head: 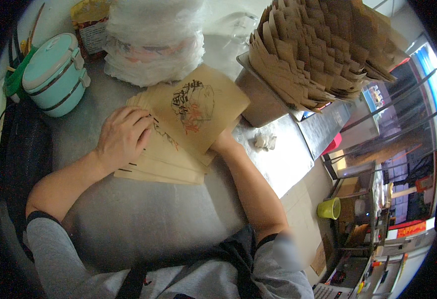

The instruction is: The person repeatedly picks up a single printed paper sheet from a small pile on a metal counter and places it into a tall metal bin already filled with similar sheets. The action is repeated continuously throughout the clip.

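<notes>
On the metal table (147,213) lies a fanned stack of printed brown paper bags (173,164). My left hand (126,130) rests on the left part of this stack, fingers bent over the paper near the upper sheet's edge. A single brown paper bag (218,101) with a black and red printed drawing is tilted above the stack's right side. My right hand (224,140) has hold of this bag at its lower right edge, with its fingers mostly hidden beneath the paper.
A brown bin (259,93) piled with many folded paper bags (315,48) stands at upper right, a crumpled tissue (266,142) below it. Plastic-wrapped stacks (154,48) stand at the back. A turquoise lunch box (55,74) is at upper left. A yellow-green bucket (329,208) stands off to the right.
</notes>
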Available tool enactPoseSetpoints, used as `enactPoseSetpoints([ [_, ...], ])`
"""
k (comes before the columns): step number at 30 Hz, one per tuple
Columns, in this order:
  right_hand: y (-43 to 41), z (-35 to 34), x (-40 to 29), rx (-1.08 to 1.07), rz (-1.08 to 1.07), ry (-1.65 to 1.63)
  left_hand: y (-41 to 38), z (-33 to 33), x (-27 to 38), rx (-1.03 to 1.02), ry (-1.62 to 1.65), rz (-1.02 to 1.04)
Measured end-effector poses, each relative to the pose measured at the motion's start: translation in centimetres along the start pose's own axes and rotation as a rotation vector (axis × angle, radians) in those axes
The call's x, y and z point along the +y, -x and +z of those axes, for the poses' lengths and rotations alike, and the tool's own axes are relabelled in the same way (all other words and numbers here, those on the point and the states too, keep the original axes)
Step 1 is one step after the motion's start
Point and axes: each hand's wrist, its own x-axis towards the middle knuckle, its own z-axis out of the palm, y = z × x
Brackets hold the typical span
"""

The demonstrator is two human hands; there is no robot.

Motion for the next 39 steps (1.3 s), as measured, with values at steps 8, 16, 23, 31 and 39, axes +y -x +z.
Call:
enactPoseSetpoints([
  [8, -0.1, 2.5, 10.8, -0.172, -0.034, -0.193, -0.6, 0.0, 0.3, -0.035, -0.05, 0.041],
  [16, -1.3, 1.5, -2.9, -0.348, -0.024, 0.075, 0.4, -0.2, 0.0, 0.03, -0.075, 0.021],
  [23, 0.4, 2.5, -5.3, -0.149, -0.416, 0.701, -0.2, -0.2, -0.2, 0.023, 0.107, -0.099],
  [31, -0.6, 4.1, -4.4, -0.016, -0.4, 0.591, -0.1, 0.3, -0.8, -0.015, 0.073, -0.053],
  [39, 1.7, 1.1, -8.1, -0.359, -0.214, 0.795, 0.3, 0.1, -0.9, -0.074, -0.025, 0.027],
])
